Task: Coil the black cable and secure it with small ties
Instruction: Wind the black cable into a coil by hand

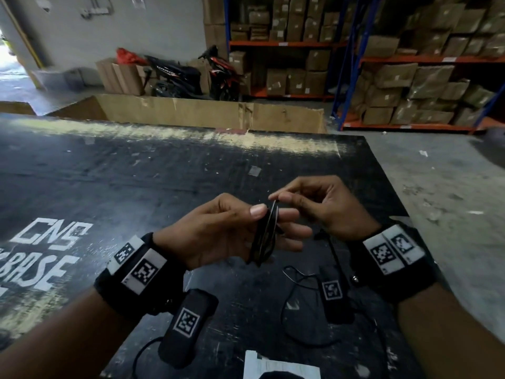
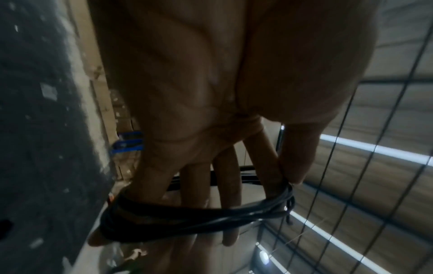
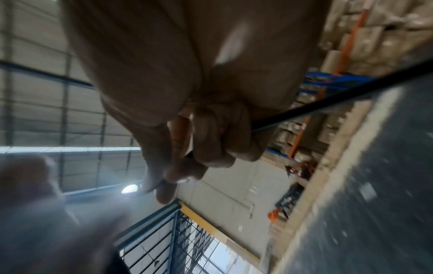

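Looks like a warehouse. The work surface is a big black board (image 1: 169,170), scuffed all over, with white stencilled letters (image 1: 41,253) on the left side. Behind it sits a long flattened cardboard sheet (image 1: 210,113). Grey concrete floor (image 1: 442,181) off to the right, with bits of litter. Blue-and-orange racking (image 1: 352,61) is stacked full of brown boxes (some wrapped in plastic). Two motorbikes (image 1: 191,75) are parked by a pale grey wall (image 1: 109,26), with daylight coming in at far left. The wrist views show long strip lights (image 2: 372,148) overhead.
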Action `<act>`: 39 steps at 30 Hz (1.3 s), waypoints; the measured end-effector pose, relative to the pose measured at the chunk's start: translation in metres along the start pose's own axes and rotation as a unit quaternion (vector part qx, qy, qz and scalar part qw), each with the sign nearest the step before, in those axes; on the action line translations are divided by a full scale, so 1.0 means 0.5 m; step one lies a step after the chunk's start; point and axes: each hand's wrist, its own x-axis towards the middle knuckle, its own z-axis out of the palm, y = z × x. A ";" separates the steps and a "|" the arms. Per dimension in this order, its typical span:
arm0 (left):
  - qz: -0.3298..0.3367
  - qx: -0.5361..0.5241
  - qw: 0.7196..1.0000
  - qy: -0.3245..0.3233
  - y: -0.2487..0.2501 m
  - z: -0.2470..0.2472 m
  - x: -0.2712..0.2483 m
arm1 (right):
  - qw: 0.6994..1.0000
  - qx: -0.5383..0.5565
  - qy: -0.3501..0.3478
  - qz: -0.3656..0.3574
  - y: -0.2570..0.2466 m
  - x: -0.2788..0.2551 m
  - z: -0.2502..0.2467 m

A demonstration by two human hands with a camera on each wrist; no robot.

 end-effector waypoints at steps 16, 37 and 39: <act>0.088 0.096 0.970 0.207 0.059 -0.070 0.017 | 0.992 -0.046 -0.038 0.109 -0.007 -0.111 0.113; 0.034 -0.068 0.995 0.063 0.006 -0.005 -0.007 | 0.994 0.090 0.015 0.053 0.041 -0.021 0.080; 0.036 -0.071 0.995 0.061 0.007 -0.009 -0.004 | 0.991 0.106 0.026 0.074 0.055 -0.029 0.096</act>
